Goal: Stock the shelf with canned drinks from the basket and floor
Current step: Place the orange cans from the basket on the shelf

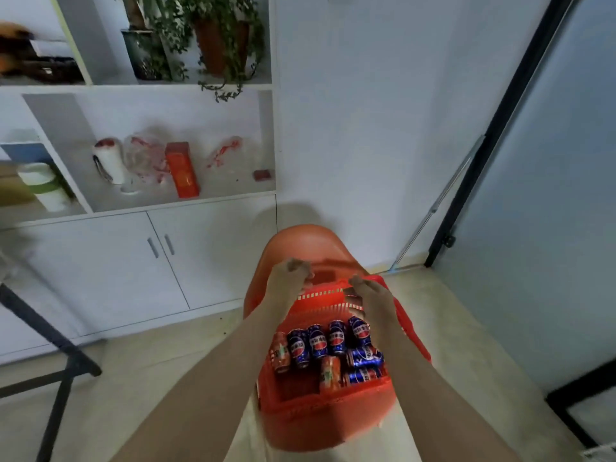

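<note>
A red plastic basket (336, 400) sits on the seat of an orange chair (301, 243). Inside it lie several blue cans (317, 341) and two orange cans (330, 373), all loose on their sides. My left hand (289, 281) is curled at the basket's far left corner, and its grip there is partly hidden. The fingers of my right hand (366, 295) are hooked over the far rim. The white shelf unit (186, 203) stands to the left of the chair against the wall.
The open shelf compartment holds a white jar (110, 161), plastic bags (146, 161), an orange box (181, 170) and a small red item (263, 175). Potted plants (213, 38) stand above, cupboard doors (160, 258) below. A black frame (50, 345) stands left, a glass door (550, 195) right.
</note>
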`<action>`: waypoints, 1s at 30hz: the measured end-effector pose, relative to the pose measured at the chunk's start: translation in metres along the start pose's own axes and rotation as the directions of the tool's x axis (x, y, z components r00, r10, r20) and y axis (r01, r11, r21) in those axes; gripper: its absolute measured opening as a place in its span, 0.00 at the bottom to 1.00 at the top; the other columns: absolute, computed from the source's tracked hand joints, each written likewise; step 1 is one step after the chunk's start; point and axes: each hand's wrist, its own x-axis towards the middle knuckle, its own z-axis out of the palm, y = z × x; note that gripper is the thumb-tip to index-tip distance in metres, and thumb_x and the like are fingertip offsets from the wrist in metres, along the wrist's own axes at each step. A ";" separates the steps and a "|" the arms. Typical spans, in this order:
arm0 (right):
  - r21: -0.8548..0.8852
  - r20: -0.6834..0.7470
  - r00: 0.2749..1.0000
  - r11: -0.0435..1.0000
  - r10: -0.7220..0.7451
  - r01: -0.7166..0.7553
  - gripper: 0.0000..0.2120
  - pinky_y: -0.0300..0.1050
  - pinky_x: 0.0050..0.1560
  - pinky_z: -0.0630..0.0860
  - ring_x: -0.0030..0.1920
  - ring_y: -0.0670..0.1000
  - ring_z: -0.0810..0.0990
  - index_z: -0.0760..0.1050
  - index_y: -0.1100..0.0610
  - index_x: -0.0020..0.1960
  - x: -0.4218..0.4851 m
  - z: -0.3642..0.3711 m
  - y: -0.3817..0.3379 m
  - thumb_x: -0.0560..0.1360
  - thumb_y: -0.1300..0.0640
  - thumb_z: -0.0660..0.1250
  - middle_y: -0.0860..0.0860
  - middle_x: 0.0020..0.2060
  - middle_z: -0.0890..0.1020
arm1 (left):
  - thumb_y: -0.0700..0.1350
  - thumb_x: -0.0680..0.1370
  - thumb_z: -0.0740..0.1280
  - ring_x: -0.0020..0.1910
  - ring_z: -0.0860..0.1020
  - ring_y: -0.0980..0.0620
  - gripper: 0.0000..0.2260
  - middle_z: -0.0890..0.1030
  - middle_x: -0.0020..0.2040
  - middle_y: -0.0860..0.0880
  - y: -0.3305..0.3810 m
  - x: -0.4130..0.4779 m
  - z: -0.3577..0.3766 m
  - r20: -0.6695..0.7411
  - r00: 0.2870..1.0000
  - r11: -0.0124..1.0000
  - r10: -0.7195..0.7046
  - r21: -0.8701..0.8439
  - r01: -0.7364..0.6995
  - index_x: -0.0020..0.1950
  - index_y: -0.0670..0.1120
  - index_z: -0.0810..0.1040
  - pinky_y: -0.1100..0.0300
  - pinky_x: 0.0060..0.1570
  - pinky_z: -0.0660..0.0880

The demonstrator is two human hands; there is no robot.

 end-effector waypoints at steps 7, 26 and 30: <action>-0.122 0.076 0.981 0.978 0.179 -0.169 0.11 0.46 0.47 0.78 0.45 0.52 0.82 0.78 0.59 0.51 0.092 0.008 0.063 0.80 0.52 0.64 0.55 0.46 0.84 | 0.50 0.79 0.66 0.36 0.81 0.55 0.08 0.85 0.43 0.49 -0.066 0.060 0.009 -0.113 0.979 0.983 -0.172 0.044 0.178 0.49 0.46 0.80 0.59 0.41 0.77; -0.589 0.207 0.740 0.685 0.640 -0.428 0.11 0.42 0.56 0.70 0.56 0.47 0.78 0.77 0.52 0.55 0.244 -0.043 0.254 0.79 0.46 0.63 0.42 0.48 0.79 | 0.60 0.80 0.59 0.63 0.74 0.47 0.23 0.77 0.64 0.48 -0.302 0.120 0.128 -0.126 0.526 0.502 -0.841 0.183 0.846 0.66 0.46 0.73 0.57 0.64 0.68; -0.674 0.223 0.704 0.629 0.674 -0.389 0.21 0.41 0.59 0.67 0.61 0.47 0.74 0.73 0.55 0.68 0.250 -0.034 0.282 0.79 0.45 0.63 0.48 0.61 0.77 | 0.60 0.81 0.57 0.58 0.75 0.48 0.26 0.77 0.64 0.47 -0.338 0.115 0.141 -0.113 0.368 0.369 -0.923 0.011 0.929 0.68 0.41 0.72 0.58 0.61 0.69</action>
